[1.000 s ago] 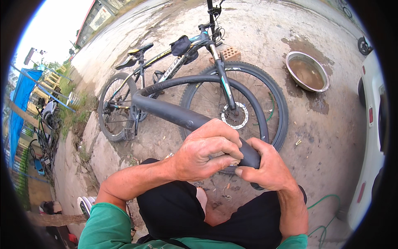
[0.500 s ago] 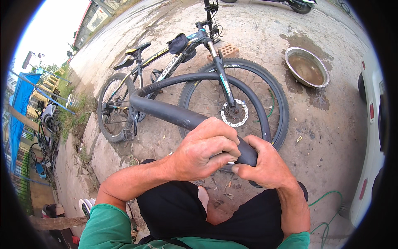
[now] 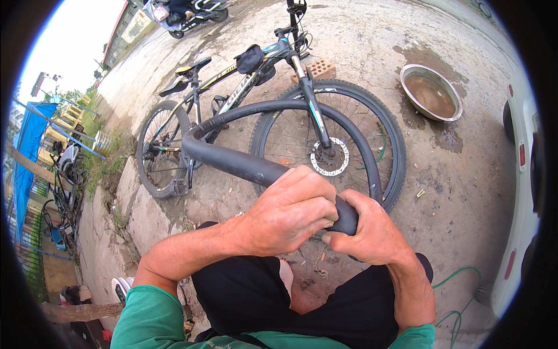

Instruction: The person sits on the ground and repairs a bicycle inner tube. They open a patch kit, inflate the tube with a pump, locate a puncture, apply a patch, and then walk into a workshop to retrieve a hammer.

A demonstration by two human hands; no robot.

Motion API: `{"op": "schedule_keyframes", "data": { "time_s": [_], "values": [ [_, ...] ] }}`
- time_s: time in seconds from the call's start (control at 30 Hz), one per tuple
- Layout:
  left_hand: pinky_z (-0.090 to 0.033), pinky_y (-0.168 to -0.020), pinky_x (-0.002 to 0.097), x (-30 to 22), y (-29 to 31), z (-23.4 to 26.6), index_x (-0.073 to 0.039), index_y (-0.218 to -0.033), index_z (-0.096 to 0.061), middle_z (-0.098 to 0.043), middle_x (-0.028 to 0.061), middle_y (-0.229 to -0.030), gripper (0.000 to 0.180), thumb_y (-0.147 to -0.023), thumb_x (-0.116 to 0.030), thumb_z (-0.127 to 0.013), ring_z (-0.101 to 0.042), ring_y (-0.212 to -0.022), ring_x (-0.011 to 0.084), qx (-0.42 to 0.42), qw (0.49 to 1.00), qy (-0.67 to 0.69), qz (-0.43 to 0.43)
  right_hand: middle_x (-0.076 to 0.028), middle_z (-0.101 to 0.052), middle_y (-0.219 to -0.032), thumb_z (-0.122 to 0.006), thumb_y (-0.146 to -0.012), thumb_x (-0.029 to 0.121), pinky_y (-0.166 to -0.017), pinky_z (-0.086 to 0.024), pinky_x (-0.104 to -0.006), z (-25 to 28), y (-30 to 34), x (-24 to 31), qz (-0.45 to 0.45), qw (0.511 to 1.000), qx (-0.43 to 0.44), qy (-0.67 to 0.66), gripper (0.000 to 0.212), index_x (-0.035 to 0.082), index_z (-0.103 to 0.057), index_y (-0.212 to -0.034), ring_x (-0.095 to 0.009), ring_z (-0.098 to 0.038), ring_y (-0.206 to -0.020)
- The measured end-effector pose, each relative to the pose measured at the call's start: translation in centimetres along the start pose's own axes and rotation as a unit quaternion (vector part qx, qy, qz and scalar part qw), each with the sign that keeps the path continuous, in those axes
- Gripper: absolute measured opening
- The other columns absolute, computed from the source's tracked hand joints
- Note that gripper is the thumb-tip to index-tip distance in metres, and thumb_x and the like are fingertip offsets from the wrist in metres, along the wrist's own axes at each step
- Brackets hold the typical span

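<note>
Clock centred on the two hands, 12 at the top of the view. Right hand (image 3: 372,230): closed part-way round the girth of a fat black tube (image 3: 238,163), thumb on the near side, fingers on the far side; firm hold. Left hand (image 3: 293,212): laid over the same tube just beside the right, at 9 o'clock from it, back of the hand to the camera, fingers curled in toward the thumb. Its fingertips are largely hidden; cannot tell whether they pinch the rubber or some small thing.

Tube: lies in front of the body, between the person and the bicycle. From the hands it runs toward 10 o'clock, bends sharply there, then arcs back across 12 and drops at about 1 to 2, passing behind the right hand.

Below, at 6 to 7 o'clock: dark trousers (image 3: 238,291), knees apart. Green sleeve (image 3: 145,317) at 8.

Beyond the tube: bicycle (image 3: 241,90), 10 to 12 o'clock, front wheel (image 3: 396,136) partly overlapped by the tube, white-ringed brake disc (image 3: 314,156) at 12. Black bag (image 3: 250,60) on the frame. Perforated brick (image 3: 322,70) on the ground past the wheel.

Outer field: metal basin (image 3: 408,71) of brownish water at 1, wet ground round it; white vehicle (image 3: 511,209) at 3; green hose (image 3: 465,268) at 4; scooter (image 3: 197,17) at 11, far off.
</note>
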State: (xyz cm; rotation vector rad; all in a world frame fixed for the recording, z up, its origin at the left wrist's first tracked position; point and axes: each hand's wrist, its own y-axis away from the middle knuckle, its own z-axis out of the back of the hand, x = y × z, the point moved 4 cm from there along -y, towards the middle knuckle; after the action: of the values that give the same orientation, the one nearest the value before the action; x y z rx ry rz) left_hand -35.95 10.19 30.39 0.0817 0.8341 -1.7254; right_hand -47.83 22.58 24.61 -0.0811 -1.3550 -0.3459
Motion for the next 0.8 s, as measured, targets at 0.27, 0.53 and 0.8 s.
{"op": "schedule_keyframes", "data": {
  "time_s": [0.27, 0.53, 0.8],
  "values": [
    [-0.05, -0.076, 0.0403, 0.4, 0.5, -0.2, -0.004, -0.093, -0.068, -0.062, 0.0073, -0.097, 0.026, -0.07, 0.001, -0.081, -0.06, -0.089, 0.0282, 0.033, 0.999, -0.031, -0.022, -0.015, -0.065, -0.083, -0.082, -0.072, 0.022, -0.07, -0.052, -0.0406, -0.7, -0.2, 0.2, -0.016, 1.0, 0.011, 0.009, 0.041, -0.002, -0.062, -0.099, -0.024, -0.064, -0.075],
    [-0.053, -0.075, 0.04, 0.5, 0.4, 1.1, -0.004, -0.096, -0.075, -0.067, 0.0094, -0.098, 0.025, -0.075, -0.001, -0.087, -0.065, -0.088, 0.0283, -0.018, 0.999, 0.008, -0.036, -0.016, -0.068, -0.086, -0.083, -0.072, 0.022, -0.071, -0.054, -0.0393, -0.3, -0.2, 0.2, 0.004, 1.0, 0.024, 0.018, 0.046, -0.004, -0.065, -0.104, -0.024, -0.067, -0.077],
    [-0.054, -0.076, 0.0399, 0.4, 0.5, 1.4, -0.003, -0.094, -0.074, -0.068, 0.0101, -0.099, 0.023, -0.076, -0.001, -0.087, -0.066, -0.09, 0.028, 0.005, 0.999, 0.037, -0.015, -0.017, -0.069, -0.087, -0.083, -0.072, 0.025, -0.073, -0.054, -0.0398, -0.5, -0.1, -0.3, -0.01, 1.0, 0.029, -0.001, 0.051, -0.006, -0.066, -0.11, -0.025, -0.068, -0.079]
  ]
}}
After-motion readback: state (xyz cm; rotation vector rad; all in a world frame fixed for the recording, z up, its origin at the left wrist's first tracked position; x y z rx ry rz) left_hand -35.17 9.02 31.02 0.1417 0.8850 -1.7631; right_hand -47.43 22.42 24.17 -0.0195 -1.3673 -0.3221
